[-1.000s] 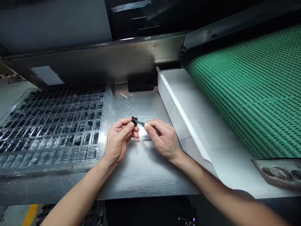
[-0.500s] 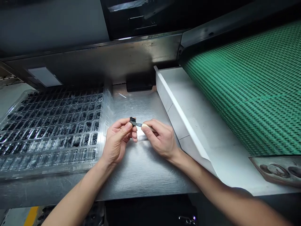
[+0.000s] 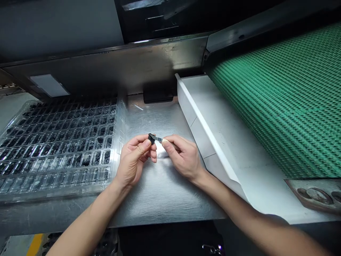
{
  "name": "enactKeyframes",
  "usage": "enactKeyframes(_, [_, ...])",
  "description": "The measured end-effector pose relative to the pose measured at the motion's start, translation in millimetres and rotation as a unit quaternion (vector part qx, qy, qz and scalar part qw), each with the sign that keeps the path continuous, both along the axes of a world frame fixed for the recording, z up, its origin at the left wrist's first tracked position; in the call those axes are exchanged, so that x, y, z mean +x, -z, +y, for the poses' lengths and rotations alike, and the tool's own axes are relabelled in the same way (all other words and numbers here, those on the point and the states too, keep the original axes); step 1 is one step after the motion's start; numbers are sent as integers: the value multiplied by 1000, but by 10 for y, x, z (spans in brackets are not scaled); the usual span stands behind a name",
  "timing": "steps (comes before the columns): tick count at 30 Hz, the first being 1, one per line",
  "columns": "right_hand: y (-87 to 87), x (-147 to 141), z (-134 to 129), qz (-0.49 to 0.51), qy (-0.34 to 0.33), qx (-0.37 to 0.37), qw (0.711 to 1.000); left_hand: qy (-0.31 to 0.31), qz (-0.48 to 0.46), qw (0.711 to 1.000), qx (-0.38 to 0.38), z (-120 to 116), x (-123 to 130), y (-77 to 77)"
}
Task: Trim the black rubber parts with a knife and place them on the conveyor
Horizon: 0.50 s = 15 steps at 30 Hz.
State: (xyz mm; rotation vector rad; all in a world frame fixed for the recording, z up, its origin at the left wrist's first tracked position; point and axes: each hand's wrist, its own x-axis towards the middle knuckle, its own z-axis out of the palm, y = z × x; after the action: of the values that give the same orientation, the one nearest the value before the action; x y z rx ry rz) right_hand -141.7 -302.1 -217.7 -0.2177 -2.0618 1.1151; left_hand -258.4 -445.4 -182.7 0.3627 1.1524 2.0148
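Over the metal table, my left hand (image 3: 134,158) pinches a small black part (image 3: 151,139) between thumb and fingers. My right hand (image 3: 183,154) is closed round the pale handle of a small knife (image 3: 159,139), its blade pointing left. The blade tip lies against the upper side of the black part. To the left of my hands is a clear plastic tray (image 3: 117,142) with rows of pockets, many of them filled with similar black parts.
A white bin (image 3: 210,137) stands right of my hands, beside a sloping green mesh belt (image 3: 293,99). At the back of the metal table (image 3: 160,199) sit a flat black block (image 3: 158,96) and a thin white strip (image 3: 137,107).
The black part has turned slightly in my left hand. The knife blade has shifted to its upper side and now slants more steeply.
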Motion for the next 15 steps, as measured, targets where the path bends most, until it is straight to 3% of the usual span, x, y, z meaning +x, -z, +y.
enactKeyframes(5, [43, 46, 11, -18, 2, -34, 999, 21, -25, 999, 2, 12, 39, 40])
enactKeyframes(9, [85, 72, 27, -30, 25, -5, 999, 49, -52, 997, -1, 38, 36, 76])
enactKeyframes(12, [157, 64, 72, -35, 22, 20, 999, 68, -35, 997, 5, 59, -7, 109])
enactKeyframes(15, [252, 57, 122, -35, 34, -10, 999, 90, -7, 996, 16, 64, -4, 128])
